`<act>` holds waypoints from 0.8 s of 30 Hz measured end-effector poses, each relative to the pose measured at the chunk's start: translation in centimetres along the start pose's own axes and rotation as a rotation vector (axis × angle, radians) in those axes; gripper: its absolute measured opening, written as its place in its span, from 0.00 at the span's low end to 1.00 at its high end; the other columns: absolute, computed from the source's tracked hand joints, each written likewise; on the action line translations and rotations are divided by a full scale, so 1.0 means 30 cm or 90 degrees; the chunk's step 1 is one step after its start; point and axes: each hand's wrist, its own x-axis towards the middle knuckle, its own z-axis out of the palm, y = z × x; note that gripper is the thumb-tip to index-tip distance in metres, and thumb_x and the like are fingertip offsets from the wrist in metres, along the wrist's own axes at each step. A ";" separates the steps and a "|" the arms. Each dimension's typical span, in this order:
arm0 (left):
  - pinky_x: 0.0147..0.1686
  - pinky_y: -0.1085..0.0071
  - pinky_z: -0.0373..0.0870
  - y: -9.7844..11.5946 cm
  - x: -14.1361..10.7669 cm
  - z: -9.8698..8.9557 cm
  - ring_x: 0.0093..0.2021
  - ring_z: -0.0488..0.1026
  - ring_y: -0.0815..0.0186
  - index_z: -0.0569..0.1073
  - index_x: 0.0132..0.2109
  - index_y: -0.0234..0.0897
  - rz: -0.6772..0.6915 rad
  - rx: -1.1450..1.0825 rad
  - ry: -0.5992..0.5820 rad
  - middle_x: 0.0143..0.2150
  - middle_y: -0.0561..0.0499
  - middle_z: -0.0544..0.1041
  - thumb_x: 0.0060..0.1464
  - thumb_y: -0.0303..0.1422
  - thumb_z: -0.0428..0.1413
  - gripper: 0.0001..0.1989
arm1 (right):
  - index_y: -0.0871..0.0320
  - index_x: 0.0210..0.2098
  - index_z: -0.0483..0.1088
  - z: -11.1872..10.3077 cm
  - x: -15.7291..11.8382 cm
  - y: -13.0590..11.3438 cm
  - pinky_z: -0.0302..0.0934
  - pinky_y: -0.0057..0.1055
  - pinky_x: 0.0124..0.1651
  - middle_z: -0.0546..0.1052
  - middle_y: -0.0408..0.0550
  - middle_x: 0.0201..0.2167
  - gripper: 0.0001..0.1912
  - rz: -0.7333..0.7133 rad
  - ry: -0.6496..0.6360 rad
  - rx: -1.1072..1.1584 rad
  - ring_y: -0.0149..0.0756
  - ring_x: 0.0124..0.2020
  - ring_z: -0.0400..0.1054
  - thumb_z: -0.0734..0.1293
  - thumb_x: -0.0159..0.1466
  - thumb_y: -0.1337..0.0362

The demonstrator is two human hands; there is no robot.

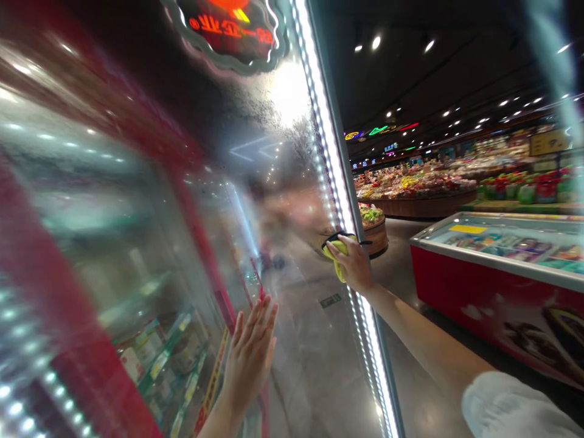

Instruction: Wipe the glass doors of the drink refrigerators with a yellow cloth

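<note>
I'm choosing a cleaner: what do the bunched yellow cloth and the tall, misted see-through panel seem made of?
Bunched yellow cloth: matte fabric, perhaps microfibre; it folds softly, but the weave is unclear. Tall misted panel: probably glossy glass, being see-through and reflective.

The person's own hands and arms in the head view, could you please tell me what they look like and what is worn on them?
The left hand and right hand are ungloved. A pale, whitish sleeve leaves much of the right forearm bare; no sleeve shows on the left forearm.
</note>
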 end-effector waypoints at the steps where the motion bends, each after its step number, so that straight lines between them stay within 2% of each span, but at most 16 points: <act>1: 0.76 0.57 0.40 0.001 0.004 -0.002 0.74 0.56 0.60 0.47 0.76 0.44 -0.004 0.003 0.002 0.73 0.47 0.63 0.66 0.33 0.52 0.37 | 0.49 0.63 0.71 0.007 0.025 -0.008 0.61 0.49 0.64 0.68 0.55 0.62 0.25 0.021 0.023 -0.005 0.48 0.61 0.63 0.61 0.70 0.71; 3: 0.75 0.57 0.40 0.006 0.012 -0.004 0.74 0.56 0.59 0.46 0.77 0.44 -0.012 0.008 0.001 0.73 0.46 0.63 0.66 0.33 0.52 0.37 | 0.51 0.64 0.71 0.024 0.064 -0.042 0.61 0.49 0.64 0.68 0.57 0.62 0.26 0.049 0.072 -0.009 0.49 0.62 0.62 0.61 0.69 0.72; 5: 0.76 0.57 0.40 0.012 0.014 -0.003 0.75 0.55 0.59 0.46 0.77 0.44 -0.018 0.006 -0.002 0.73 0.46 0.62 0.66 0.33 0.52 0.37 | 0.50 0.64 0.70 0.032 0.062 -0.079 0.61 0.48 0.64 0.67 0.56 0.62 0.26 0.027 0.077 -0.009 0.48 0.63 0.61 0.62 0.69 0.72; 7: 0.76 0.58 0.39 0.014 0.007 -0.002 0.74 0.55 0.60 0.46 0.77 0.44 -0.022 0.004 -0.008 0.73 0.47 0.63 0.66 0.33 0.53 0.38 | 0.45 0.64 0.70 0.024 0.022 -0.091 0.61 0.45 0.64 0.68 0.52 0.63 0.27 -0.043 0.028 -0.015 0.46 0.63 0.61 0.64 0.68 0.71; 9: 0.76 0.58 0.38 0.009 -0.006 -0.003 0.74 0.56 0.60 0.46 0.77 0.45 -0.027 0.008 -0.016 0.73 0.47 0.63 0.66 0.32 0.53 0.38 | 0.41 0.63 0.70 0.006 -0.020 -0.070 0.61 0.43 0.64 0.69 0.49 0.62 0.27 -0.095 -0.024 -0.024 0.44 0.62 0.62 0.65 0.68 0.70; 11: 0.76 0.56 0.38 0.000 -0.018 -0.005 0.74 0.56 0.59 0.45 0.77 0.46 -0.037 0.018 -0.025 0.73 0.48 0.62 0.65 0.32 0.53 0.39 | 0.43 0.63 0.70 -0.002 -0.025 -0.036 0.61 0.43 0.63 0.69 0.50 0.62 0.26 -0.073 -0.020 -0.028 0.44 0.61 0.63 0.65 0.69 0.70; 13: 0.76 0.55 0.39 -0.007 -0.023 -0.009 0.74 0.56 0.59 0.45 0.77 0.47 -0.047 0.026 -0.031 0.73 0.49 0.62 0.65 0.31 0.54 0.39 | 0.46 0.64 0.70 0.012 0.011 -0.027 0.62 0.46 0.63 0.68 0.53 0.62 0.26 -0.006 0.032 -0.019 0.46 0.61 0.63 0.63 0.69 0.70; 15: 0.76 0.55 0.40 -0.005 -0.021 -0.011 0.74 0.56 0.59 0.44 0.77 0.47 -0.053 0.034 -0.034 0.73 0.49 0.62 0.65 0.31 0.53 0.40 | 0.46 0.65 0.69 0.045 0.059 -0.060 0.62 0.48 0.62 0.68 0.54 0.61 0.26 0.042 0.089 -0.004 0.47 0.61 0.62 0.61 0.70 0.70; 17: 0.76 0.55 0.40 0.005 -0.017 -0.011 0.74 0.55 0.60 0.42 0.77 0.46 -0.055 0.050 -0.037 0.74 0.48 0.61 0.65 0.29 0.52 0.40 | 0.43 0.66 0.68 0.076 0.076 -0.122 0.62 0.48 0.62 0.68 0.53 0.61 0.27 0.035 0.101 0.006 0.46 0.61 0.61 0.63 0.70 0.70; 19: 0.75 0.54 0.40 0.017 -0.017 -0.012 0.75 0.54 0.60 0.41 0.77 0.44 -0.059 0.071 -0.044 0.74 0.47 0.60 0.65 0.27 0.50 0.40 | 0.38 0.64 0.68 0.088 0.045 -0.171 0.61 0.44 0.62 0.70 0.49 0.61 0.27 -0.034 0.062 0.009 0.45 0.62 0.61 0.65 0.69 0.69; 21: 0.75 0.54 0.40 0.024 -0.027 -0.015 0.75 0.53 0.60 0.39 0.77 0.43 -0.067 0.087 -0.054 0.74 0.47 0.59 0.65 0.26 0.50 0.40 | 0.35 0.62 0.70 0.077 -0.013 -0.177 0.62 0.40 0.61 0.71 0.45 0.61 0.27 -0.116 0.005 0.017 0.42 0.62 0.61 0.67 0.68 0.69; 22: 0.75 0.55 0.40 0.024 -0.035 -0.019 0.75 0.52 0.61 0.39 0.77 0.43 -0.073 0.090 -0.058 0.74 0.47 0.60 0.65 0.26 0.50 0.41 | 0.35 0.60 0.72 0.066 -0.038 -0.162 0.62 0.40 0.60 0.72 0.44 0.60 0.26 -0.134 -0.012 0.025 0.42 0.61 0.62 0.67 0.68 0.69; 24: 0.76 0.55 0.40 0.018 -0.052 -0.030 0.75 0.52 0.61 0.39 0.77 0.43 -0.084 0.087 -0.062 0.74 0.47 0.59 0.64 0.28 0.51 0.41 | 0.39 0.58 0.74 0.047 -0.060 -0.119 0.63 0.42 0.60 0.72 0.46 0.59 0.24 -0.097 0.006 0.049 0.42 0.60 0.63 0.65 0.68 0.71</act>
